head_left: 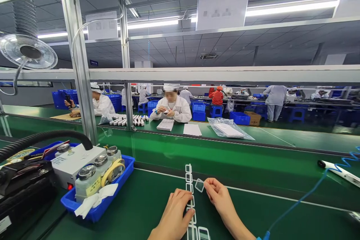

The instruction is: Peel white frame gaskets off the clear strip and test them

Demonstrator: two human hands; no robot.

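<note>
Clear plastic frame [199, 185] sits pinched in the right hand's [222, 198] grip, lifted clear; left hand [171, 213], grip curled, lies against a row of matching frames [188, 177] on the green counter [140, 210].

The head view looks forward and down over a workbench [135, 210].

Glossy clear plastic on the little square frame [199, 185], and matt green on the smooth bench mat [135, 210]! Near left, shiny blue plastic on the tray [97, 204], polished metal on the bottle lids [86, 171], soft white cloth [94, 198]!
</note>
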